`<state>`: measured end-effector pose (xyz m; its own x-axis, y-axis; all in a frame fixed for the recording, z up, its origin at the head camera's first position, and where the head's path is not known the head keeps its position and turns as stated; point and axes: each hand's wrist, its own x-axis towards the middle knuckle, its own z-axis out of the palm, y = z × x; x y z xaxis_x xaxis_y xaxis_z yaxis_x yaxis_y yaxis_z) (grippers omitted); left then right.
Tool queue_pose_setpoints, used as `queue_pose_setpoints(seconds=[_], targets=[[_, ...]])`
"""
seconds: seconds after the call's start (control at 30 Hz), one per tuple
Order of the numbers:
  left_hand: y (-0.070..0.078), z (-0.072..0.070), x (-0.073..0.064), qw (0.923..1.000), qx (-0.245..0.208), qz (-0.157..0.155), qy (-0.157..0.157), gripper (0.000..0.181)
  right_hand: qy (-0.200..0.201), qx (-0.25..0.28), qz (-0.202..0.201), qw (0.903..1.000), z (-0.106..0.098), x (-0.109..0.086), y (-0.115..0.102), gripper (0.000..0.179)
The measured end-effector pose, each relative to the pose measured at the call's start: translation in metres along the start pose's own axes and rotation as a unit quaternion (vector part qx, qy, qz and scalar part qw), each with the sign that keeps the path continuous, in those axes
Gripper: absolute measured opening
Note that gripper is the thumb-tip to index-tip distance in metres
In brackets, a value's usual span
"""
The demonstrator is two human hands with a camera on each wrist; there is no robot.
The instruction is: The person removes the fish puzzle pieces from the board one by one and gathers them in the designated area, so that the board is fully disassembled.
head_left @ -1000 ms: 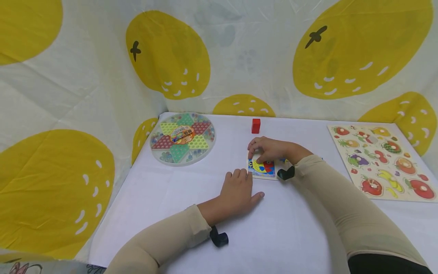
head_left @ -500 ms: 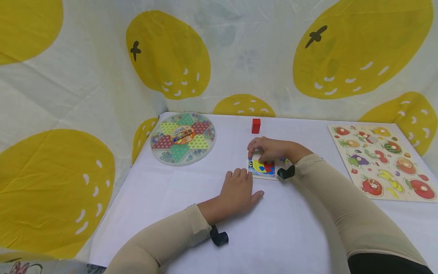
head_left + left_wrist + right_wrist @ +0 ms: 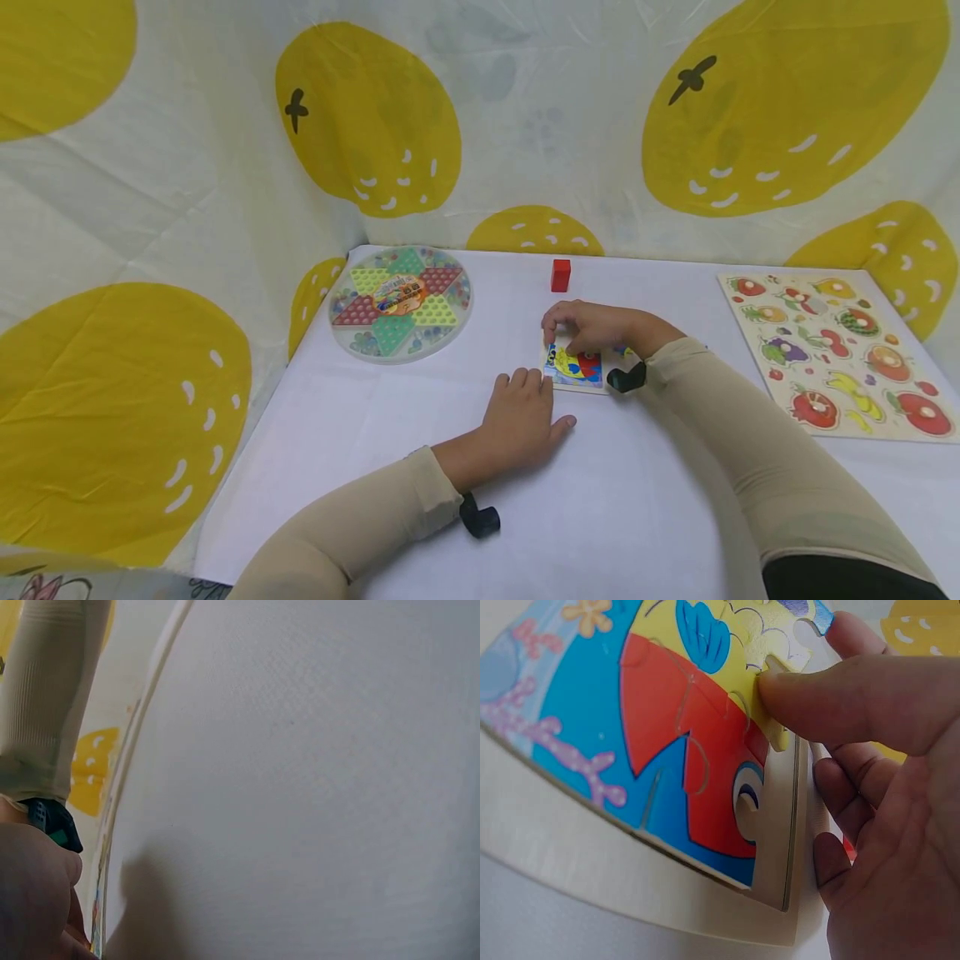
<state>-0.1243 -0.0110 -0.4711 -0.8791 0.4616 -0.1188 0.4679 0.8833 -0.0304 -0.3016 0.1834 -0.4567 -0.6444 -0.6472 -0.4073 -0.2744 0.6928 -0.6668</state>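
A small wooden jigsaw puzzle (image 3: 576, 367) with a red, yellow and blue fish picture lies flat on the white table. My right hand (image 3: 596, 325) bends over its far part. In the right wrist view, the thumb (image 3: 802, 694) and index finger of that hand pinch a yellow puzzle piece (image 3: 784, 652) with a blue edge, beside a strip of bare wooden tray (image 3: 778, 825). My left hand (image 3: 517, 421) rests palm down on the table, fingers straight, fingertips at the puzzle's near left corner. The right hand hides the puzzle's far part.
Behind the puzzle stands a red block (image 3: 561, 276). A round Chinese checkers board (image 3: 401, 304) lies at the back left, and a fruit peg puzzle board (image 3: 832, 358) at the right. A patterned curtain (image 3: 540, 125) borders the table's back and left side.
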Motion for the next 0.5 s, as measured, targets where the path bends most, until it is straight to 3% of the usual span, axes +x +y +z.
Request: queue_pose_setpoints(seconds=[0.33, 0.5], targets=[[-0.0007, -0.0001, -0.0001, 0.9999, -0.005, -0.001, -0.009, 0.082, 0.007, -0.006, -0.015, 0.9998, 0.0003, -0.0002, 0.0018, 0.041], [-0.0006, 0.0001, -0.0003, 0.9999, -0.006, -0.001, -0.008, 0.082, 0.004, -0.013, -0.025, 0.9996, 0.0003, -0.0003, 0.0066, 0.026]])
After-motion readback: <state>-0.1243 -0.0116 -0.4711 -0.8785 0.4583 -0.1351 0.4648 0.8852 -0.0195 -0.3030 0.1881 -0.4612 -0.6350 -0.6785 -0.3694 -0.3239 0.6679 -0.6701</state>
